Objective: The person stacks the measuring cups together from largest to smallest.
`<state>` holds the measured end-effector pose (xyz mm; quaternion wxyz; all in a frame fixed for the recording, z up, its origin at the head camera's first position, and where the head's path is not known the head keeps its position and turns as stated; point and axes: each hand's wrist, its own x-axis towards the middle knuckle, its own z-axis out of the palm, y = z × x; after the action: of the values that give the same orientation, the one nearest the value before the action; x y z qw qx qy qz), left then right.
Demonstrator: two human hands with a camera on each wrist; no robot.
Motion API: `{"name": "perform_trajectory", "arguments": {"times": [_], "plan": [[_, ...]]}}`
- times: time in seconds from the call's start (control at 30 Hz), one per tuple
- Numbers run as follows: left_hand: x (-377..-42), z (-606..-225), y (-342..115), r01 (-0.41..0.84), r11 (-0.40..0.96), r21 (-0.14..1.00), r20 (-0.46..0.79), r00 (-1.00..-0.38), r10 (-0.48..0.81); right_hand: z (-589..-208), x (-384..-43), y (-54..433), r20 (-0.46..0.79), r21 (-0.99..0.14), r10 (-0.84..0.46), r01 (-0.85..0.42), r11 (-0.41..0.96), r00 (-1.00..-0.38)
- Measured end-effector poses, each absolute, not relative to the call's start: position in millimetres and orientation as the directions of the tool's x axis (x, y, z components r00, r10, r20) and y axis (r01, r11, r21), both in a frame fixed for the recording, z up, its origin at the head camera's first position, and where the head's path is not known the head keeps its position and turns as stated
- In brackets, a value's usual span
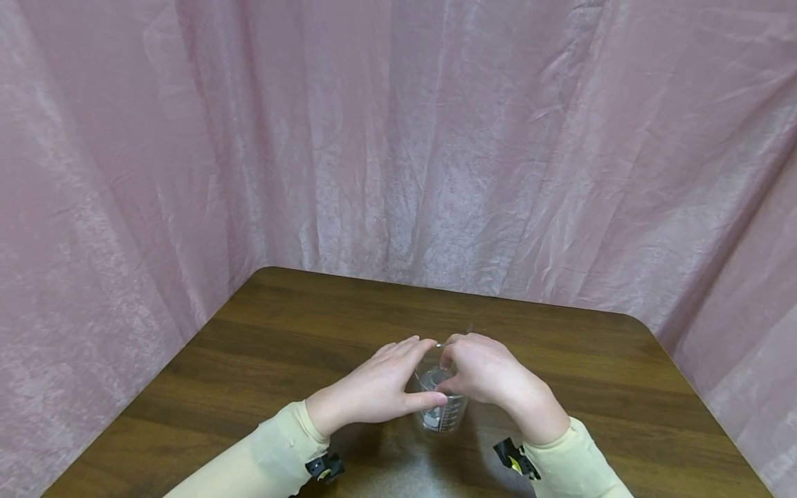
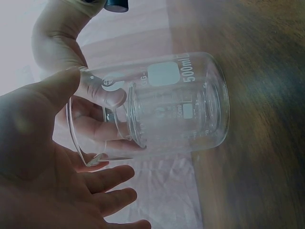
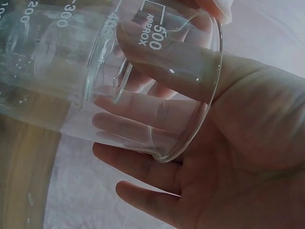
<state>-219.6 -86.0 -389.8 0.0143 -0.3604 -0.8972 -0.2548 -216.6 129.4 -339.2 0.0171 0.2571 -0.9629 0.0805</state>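
Observation:
A large clear glass beaker, marked 500 ml in the left wrist view, stands upright on the brown wooden table. Inside it sits a smaller glass beaker, with a further glass rim showing at its mouth. My left hand holds the large beaker by its rim, thumb on the near side and forefinger across; the other fingers stick out straight. From the right, my right hand reaches into the large beaker's mouth. Its thumb and forefinger pinch at the inner glass rim, while other fingers stay outside.
Pink velvet curtains hang behind the table and along both sides. The tabletop has rounded far corners. Small black devices are strapped at both cream sleeves.

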Motion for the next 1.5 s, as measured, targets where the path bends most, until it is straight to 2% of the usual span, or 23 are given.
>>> {"name": "perform_trajectory", "arguments": {"times": [1.5], "plan": [[-219.3, -389.3, -86.1, 0.64, 0.609, 0.468, 0.19, -0.747, 0.638, -342.5, -217.0, 131.1, 0.081, -0.172, -0.491, -0.498, 0.85, -0.867]]}}
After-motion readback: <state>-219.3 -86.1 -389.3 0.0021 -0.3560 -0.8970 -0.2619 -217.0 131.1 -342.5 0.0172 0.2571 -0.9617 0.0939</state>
